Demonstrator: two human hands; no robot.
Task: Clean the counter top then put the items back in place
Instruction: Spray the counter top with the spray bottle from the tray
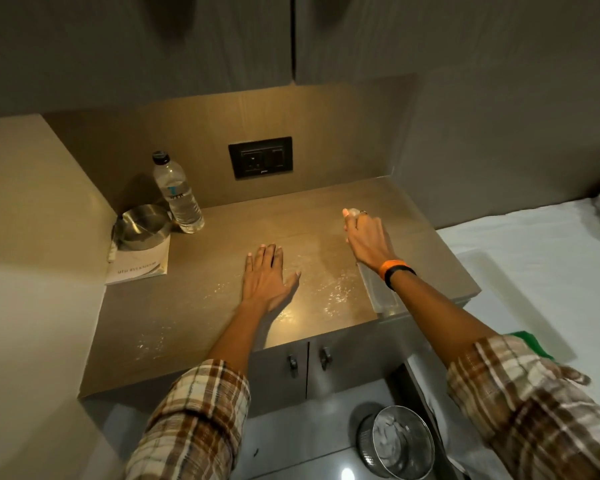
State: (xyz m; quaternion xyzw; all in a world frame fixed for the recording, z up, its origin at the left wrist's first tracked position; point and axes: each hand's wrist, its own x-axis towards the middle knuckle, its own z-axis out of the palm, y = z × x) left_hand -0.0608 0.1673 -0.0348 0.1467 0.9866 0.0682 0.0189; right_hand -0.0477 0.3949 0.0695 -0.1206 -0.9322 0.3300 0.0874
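Over the counter's (205, 237) right side, the right hand (366, 237) grips a clear spray bottle (378, 292), fingers curled round its head. Its long axis runs front to back, nozzle pointing away toward the wall, base toward the person. The left hand (265, 271) lies flat on the droplet-speckled counter, fingers straight. At back left a water bottle (177, 195) stands upright beside a bowl (142, 223) on a booklet (139, 268).

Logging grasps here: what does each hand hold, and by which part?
The right hand grips a clear spray bottle at its top, by the nozzle. The left hand holds nothing; it lies flat on the counter.
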